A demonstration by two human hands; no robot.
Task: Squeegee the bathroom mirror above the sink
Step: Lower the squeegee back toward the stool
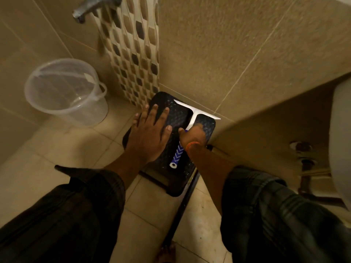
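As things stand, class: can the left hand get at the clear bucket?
Probably yes: the left hand lies flat on the black stool, and only bare floor separates it from the bucket.

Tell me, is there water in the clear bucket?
No, the clear bucket looks empty and its bare bottom shows through.

This is a home bathroom: tiled walls [228,54] and floor [76,149], a metal tap [85,10], a clear plastic bucket [66,92], a white washbasin [340,139] with pipes beneath.
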